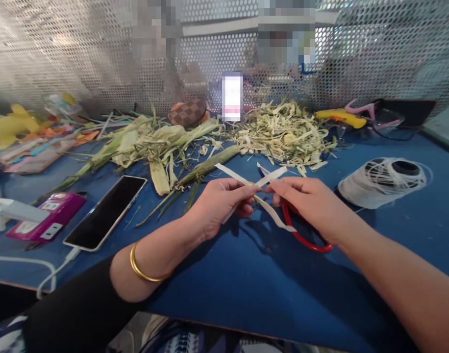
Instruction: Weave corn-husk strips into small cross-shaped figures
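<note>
Pale flat strips (234,174), which look like cut corn husk, cross each other between my hands above the blue table. My left hand (224,198) pinches them near the crossing, thumb on top. My right hand (305,201) has thumb and fingertips closed at the end of one strip (274,175) just to the right. Red-handled scissors (311,243) hang in that same hand, their loop below the palm and a blade tip showing past the fingers. One strip end (279,220) curls down toward the red loop. The left fingertips are partly hidden.
Corn husks (162,137) and a heap of shredded husk (286,135) lie beyond my hands. A white thread spool (381,181) stands at right. At left are a charging phone (107,213) and a purple box (50,215). Perforated panels (217,49) border the back.
</note>
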`<state>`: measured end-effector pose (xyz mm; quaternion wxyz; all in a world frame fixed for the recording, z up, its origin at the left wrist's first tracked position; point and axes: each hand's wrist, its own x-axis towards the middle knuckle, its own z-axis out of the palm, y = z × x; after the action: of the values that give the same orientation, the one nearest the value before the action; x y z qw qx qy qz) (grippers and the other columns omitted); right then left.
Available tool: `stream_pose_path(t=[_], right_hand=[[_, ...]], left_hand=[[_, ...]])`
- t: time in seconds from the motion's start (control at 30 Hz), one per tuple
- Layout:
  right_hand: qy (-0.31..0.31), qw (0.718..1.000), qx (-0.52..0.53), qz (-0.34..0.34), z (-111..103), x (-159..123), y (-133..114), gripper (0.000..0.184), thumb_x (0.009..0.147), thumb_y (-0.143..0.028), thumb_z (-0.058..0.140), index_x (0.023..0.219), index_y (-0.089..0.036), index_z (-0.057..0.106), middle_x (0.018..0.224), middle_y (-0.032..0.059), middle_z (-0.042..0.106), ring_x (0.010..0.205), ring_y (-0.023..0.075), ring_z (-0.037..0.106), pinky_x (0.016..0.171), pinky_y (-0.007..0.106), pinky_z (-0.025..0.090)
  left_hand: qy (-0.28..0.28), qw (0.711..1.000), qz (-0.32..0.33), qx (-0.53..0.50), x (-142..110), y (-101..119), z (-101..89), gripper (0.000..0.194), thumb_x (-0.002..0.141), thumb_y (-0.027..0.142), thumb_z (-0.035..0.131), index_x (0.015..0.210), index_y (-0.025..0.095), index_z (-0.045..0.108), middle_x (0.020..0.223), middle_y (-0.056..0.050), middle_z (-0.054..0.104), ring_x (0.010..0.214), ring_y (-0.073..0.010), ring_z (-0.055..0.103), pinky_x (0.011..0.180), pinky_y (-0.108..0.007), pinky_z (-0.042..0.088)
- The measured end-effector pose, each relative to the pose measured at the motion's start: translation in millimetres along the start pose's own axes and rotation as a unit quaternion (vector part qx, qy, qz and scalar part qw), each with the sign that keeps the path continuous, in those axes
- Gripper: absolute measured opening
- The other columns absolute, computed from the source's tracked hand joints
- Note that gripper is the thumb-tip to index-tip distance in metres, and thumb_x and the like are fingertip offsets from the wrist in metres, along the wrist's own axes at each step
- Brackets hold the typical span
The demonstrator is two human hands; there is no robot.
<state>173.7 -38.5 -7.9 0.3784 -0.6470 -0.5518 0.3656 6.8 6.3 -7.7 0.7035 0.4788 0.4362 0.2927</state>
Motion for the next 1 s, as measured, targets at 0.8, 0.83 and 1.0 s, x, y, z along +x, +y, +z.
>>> stream_pose_path(t=[0.8, 0.83, 1.0], right_hand=[[0.024, 0.977, -0.111, -0.18, -1, -7, -8, 0.019, 0.079, -0.035, 0.059, 0.078, -0.021, 0.071, 0.087, 0.0038, 0.071, 0.084, 0.0207, 0.063, 0.074, 0.032, 0.044], [0.0, 0.982, -0.091, -0.164, 1, -9, -10, 0.02, 0.079, -0.035, 0.059, 0.074, -0.02, 0.071, 0.08, 0.0028, 0.071, 0.08, 0.0195, 0.062, 0.072, 0.031, 0.044], [0.01, 0.994, 0.031, -0.106, 9, -11, -10, 0.016, 0.07, -0.032, 0.062, 0.066, -0.017, 0.065, 0.062, -0.0001, 0.063, 0.06, 0.0138, 0.054, 0.059, 0.027, 0.041]], left_hand=[[-0.072, 0.977, 0.06, 0.193, -15, -4, 6.6, 0.027, 0.067, 0.037, 0.068, 0.052, 0.015, 0.061, 0.043, 0.004, 0.045, 0.039, -0.0054, 0.034, 0.041, -0.021, 0.025], [-0.075, 0.976, 0.064, 0.196, -15, -5, 6.8, 0.027, 0.068, 0.037, 0.067, 0.053, 0.015, 0.061, 0.044, 0.004, 0.045, 0.039, -0.0054, 0.034, 0.041, -0.021, 0.025], [-0.083, 0.973, 0.071, 0.201, -16, -8, 9.2, 0.03, 0.069, 0.039, 0.067, 0.053, 0.015, 0.058, 0.046, 0.003, 0.049, 0.04, -0.0054, 0.037, 0.042, -0.021, 0.026]])
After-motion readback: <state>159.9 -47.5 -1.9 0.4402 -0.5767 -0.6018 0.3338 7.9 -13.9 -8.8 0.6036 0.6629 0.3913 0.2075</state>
